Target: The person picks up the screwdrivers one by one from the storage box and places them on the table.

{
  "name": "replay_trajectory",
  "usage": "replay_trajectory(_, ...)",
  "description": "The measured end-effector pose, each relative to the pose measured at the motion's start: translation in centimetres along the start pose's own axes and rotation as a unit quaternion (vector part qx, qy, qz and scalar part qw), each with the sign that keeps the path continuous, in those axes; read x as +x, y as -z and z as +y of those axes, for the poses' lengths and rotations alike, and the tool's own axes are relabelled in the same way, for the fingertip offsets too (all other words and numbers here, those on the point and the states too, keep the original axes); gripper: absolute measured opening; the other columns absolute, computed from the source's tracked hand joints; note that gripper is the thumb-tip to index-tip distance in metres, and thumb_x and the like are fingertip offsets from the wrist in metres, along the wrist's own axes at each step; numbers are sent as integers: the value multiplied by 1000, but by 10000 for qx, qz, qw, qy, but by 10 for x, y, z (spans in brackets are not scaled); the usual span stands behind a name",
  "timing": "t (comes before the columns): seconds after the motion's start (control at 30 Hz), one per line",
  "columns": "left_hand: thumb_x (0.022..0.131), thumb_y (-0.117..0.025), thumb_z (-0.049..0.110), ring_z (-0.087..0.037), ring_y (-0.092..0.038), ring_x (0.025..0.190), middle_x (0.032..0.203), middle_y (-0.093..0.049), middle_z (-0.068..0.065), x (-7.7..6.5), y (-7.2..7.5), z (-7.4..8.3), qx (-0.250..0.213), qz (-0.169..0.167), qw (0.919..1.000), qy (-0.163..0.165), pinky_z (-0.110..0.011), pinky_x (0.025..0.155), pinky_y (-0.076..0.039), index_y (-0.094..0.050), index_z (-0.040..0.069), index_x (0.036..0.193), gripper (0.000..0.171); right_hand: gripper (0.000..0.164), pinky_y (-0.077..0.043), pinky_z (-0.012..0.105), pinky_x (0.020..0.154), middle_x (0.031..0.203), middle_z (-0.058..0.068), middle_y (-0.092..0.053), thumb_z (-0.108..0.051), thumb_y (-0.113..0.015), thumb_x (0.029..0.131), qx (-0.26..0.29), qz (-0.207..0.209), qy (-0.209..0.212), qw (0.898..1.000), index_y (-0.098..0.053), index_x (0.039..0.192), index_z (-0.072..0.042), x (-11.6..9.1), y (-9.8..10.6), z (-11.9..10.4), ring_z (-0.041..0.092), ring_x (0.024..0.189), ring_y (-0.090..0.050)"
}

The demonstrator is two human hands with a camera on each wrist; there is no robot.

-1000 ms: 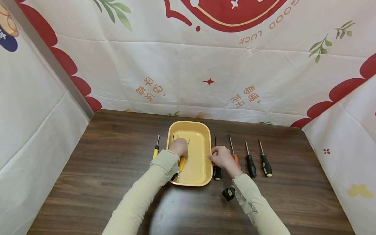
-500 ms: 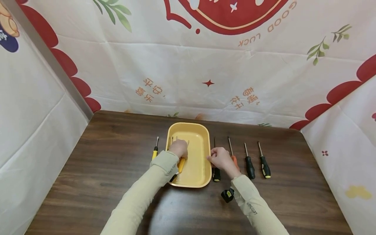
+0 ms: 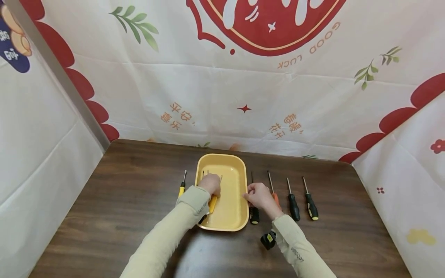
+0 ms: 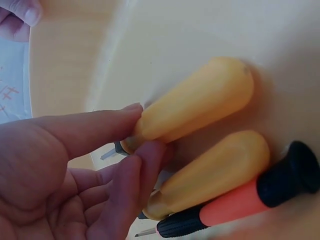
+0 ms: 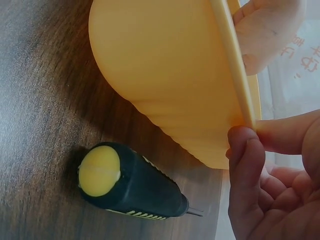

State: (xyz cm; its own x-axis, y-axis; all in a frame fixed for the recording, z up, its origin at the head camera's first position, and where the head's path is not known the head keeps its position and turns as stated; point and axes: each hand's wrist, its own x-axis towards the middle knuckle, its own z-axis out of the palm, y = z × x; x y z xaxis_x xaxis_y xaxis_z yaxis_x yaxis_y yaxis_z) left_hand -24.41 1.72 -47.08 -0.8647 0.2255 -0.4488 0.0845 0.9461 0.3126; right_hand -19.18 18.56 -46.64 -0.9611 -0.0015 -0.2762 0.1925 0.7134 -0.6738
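A yellow plastic tray (image 3: 231, 197) lies on the table. Inside its left part my left hand (image 3: 211, 184) pinches a yellow-handled screwdriver (image 4: 200, 102) between thumb and fingers, near the front of the handle. Beside it in the tray lie a second yellow-handled screwdriver (image 4: 215, 175) and a slim red-and-black screwdriver (image 4: 232, 204). At the tray's right side my right hand (image 3: 260, 196) pinches the rim (image 5: 240, 85) between thumb and index finger. Just outside that wall is a black screwdriver with a yellow end cap (image 5: 150, 182), partly hidden by the right hand in the head view.
An orange-handled screwdriver (image 3: 276, 199), a black one (image 3: 293, 207) and a black-and-yellow one (image 3: 311, 208) lie in a row on the right. A black tape measure (image 3: 267, 240) sits by the right sleeve. Left of the tray is a yellow-and-black screwdriver (image 3: 182, 188).
The head view has tilted up, so the table and tray appear lower in it. Both hands keep their places at the tray, and no tool has visibly moved.
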Motion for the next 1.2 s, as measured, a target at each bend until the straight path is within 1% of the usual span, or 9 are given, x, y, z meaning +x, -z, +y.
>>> replay_trajectory(0.07, 67, -77, 8, -20, -54, 60, 74, -61, -9, -4, -1, 0, 7, 58, 10000, 28, -26, 51, -44, -62, 2, 74, 17, 9, -48, 25, 47, 55, 4, -53, -5, -65, 80, 9, 4, 55, 10000, -62, 83, 2, -1, -2, 1, 11, 46, -56)
replay_trajectory(0.17, 67, -77, 9, -21, -53, 66, 82, -62, -12, -7, -1, 1, 35, 145, 9999, 16, -27, 54, -44, -62, 1, 78, 20, 9, -48, 25, 46, 55, 4, -53, -5, -65, 80, 13, 39, 84, 10000, -62, 82, 2, -1, -2, 3, 11, 45, -56)
replay_trajectory(0.27, 67, -77, 11, -23, -52, 71, 87, -63, -11, -7, -2, 3, 95, 163, 9998, -42, -29, 61, -44, -63, 2, 81, 21, 8, -48, 25, 46, 54, 4, -53, -5, -65, 79, -24, 76, 78, 9999, -62, 80, 2, -2, -2, 5, 13, 45, -57)
replay_trajectory(0.33, 68, -77, 11, -22, -52, 70, 86, -63, -10, -5, -4, 3, 95, 125, 9999, -44, -30, 63, -44, -63, 3, 80, 20, 7, -48, 25, 46, 54, 4, -53, -5, -65, 79, -25, 65, 78, 9999, -62, 80, 2, -2, -1, 6, 14, 46, -58)
replay_trajectory(0.4, 69, -76, 10, -21, -53, 68, 81, -63, -9, -4, -4, 4, 50, 101, 9999, -30, -29, 61, -44, -63, 4, 79, 17, 8, -48, 25, 46, 53, 4, -52, -6, -65, 80, -87, 53, 107, 9999, -62, 81, 1, -3, 0, 6, 14, 46, -58)
replay_trajectory(0.53, 70, -74, 8, -21, -51, 64, 79, -61, -8, -4, -5, 4, 13, 95, 10000, 18, -28, 54, -43, -63, 4, 80, 16, 8, -47, 24, 46, 52, 3, -50, -7, -65, 80, -168, 22, 180, 9997, -62, 81, 1, -2, 0, 4, 15, 47, -59)
replay_trajectory(0.8, 69, -76, 10, -19, -52, 59, 75, -61, -8, -6, 1, 6, 53, 108, 9999, -33, -25, 49, -43, -64, 3, 80, 17, 9, -47, 25, 46, 54, 3, -52, -7, -66, 80, -187, 67, 198, 9996, -62, 80, 1, 0, 2, 3, 13, 46, -57)
replay_trajectory(0.93, 69, -77, 10, -19, -52, 59, 75, -61, -8, -5, -1, 4, 55, 95, 9999, 55, -25, 49, -42, -64, 4, 79, 17, 9, -47, 25, 46, 53, 3, -52, -8, -65, 80, -198, 7, 209, 9996, -62, 79, 1, 0, 1, 3, 13, 46, -57)
replay_trajectory(1.2, 72, -74, 8, -20, -51, 61, 79, -61, -10, -4, 0, 4, -68, 7, 10000, 48, -25, 48, -42, -64, 3, 82, 15, 9, -47, 24, 46, 54, 3, -53, -8, -66, 81, -216, 23, 120, 9997, -62, 81, 0, 1, 0, 2, 13, 47, -58)
